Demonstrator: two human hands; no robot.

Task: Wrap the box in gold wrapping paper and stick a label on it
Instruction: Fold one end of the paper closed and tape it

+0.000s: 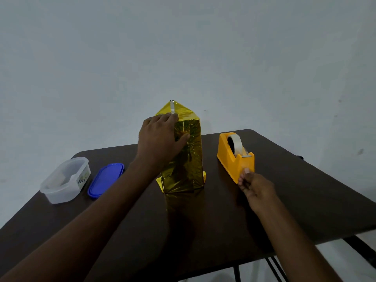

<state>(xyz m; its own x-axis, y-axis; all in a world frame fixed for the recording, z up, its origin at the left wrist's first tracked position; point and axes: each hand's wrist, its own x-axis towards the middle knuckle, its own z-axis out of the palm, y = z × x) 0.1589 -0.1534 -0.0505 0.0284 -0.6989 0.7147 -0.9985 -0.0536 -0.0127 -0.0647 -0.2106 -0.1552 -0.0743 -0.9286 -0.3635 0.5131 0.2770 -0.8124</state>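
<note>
A tall box wrapped in gold paper [187, 157] stands upright in the middle of the dark table [284, 190]. Its top flap is folded up into a point, and small gold flaps stick out at its base. My left hand [160, 137] grips the upper left side of the box, fingers over the top edge and thumb on the front face. To the right stands a yellow tape dispenser [234, 155] with a roll of clear tape. My right hand [254, 186] pinches a strip of tape [245, 165] drawn down from the dispenser's cutter.
A clear plastic container [65, 180] with something pale inside sits at the table's left. Its blue lid [105, 180] lies beside it. A plain pale wall stands behind the table. Table legs show at the lower right.
</note>
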